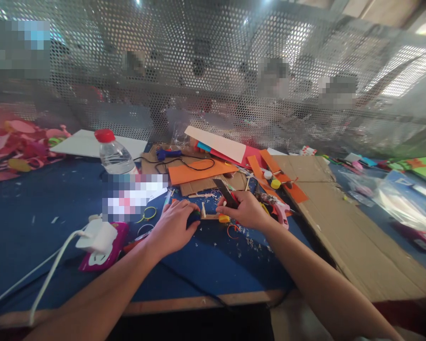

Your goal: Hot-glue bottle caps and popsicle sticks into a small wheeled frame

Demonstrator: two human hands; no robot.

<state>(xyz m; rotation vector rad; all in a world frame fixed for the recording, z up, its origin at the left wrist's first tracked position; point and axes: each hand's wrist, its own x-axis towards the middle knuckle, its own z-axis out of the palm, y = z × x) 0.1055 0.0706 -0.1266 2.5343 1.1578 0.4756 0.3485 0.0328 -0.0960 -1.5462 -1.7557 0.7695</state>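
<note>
My left hand is closed around a dark blue-green rounded piece, mostly covered by the fingers. Beside it, between my hands, lies a small frame of light wooden sticks, with one short stick upright at its left end. A yellow cap sits at the frame's right end, just below my right fingers. Gripped in my right hand is a dark utility knife, its flat end pointing up and to the left. Whether the knife touches the frame I cannot tell.
A pink glue gun lies right of my right hand, near a large cardboard sheet. Behind are orange paper, a blue glue gun and a water bottle. A white charger with cables sits left.
</note>
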